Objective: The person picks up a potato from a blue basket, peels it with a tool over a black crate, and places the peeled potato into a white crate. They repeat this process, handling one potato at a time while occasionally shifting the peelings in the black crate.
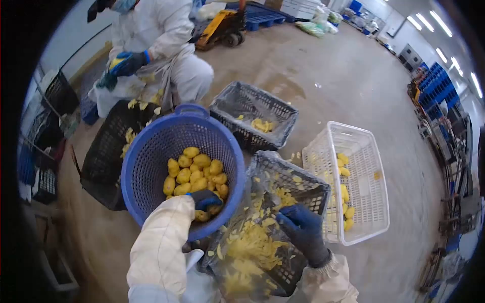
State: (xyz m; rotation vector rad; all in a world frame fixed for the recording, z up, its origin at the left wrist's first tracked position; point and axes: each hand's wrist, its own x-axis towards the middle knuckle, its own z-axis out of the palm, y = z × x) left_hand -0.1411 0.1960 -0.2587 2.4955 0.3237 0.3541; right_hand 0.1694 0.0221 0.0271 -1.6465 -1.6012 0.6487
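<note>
My left hand point(204, 199), in a dark blue glove, reaches into a round blue plastic basket point(132, 166) of yellow potatoes point(196, 174). Its fingers curl over a potato at the near side of the pile; the sleeve hides part of the grip. Above a black crate point(318, 194) lined with clear plastic, my right hand point(304, 230) is closed, also in a blue glove. Whatever it holds is hidden by the fingers. Yellow peelings point(252, 250) are heaped in this crate, below and left of my right hand.
A white crate point(381, 197) with several peeled potatoes point(345, 194) stands on the right. Beyond sits another lined black crate point(290, 118) with peelings. At upper left, a co-worker point(161, 45) in white sits by a black crate point(101, 171). A yellow pallet truck point(214, 30) stands behind.
</note>
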